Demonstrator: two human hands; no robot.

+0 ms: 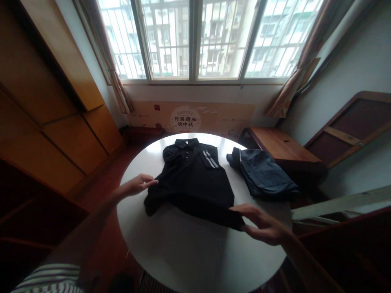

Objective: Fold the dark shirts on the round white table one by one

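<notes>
A black polo shirt [198, 179] lies on the round white table [189, 252], its collar toward the window and its hem toward me. One sleeve with two pale stripes is folded in over the front on the right. My left hand [141, 184] pinches the shirt's left edge near the middle. With thumb and fingers, my right hand [261, 224] grips the lower right corner of the hem, which is lifted a little off the table. Right of the shirt rests a dark blue folded garment [264, 173], untouched by either hand.
A wooden side table [284, 144] stands behind the round table on the right. Wooden cabinets [76, 138] line the left wall. Beneath the barred window [214, 40] runs a printed banner [186, 116]. A pale rail [339, 203] is close at the right.
</notes>
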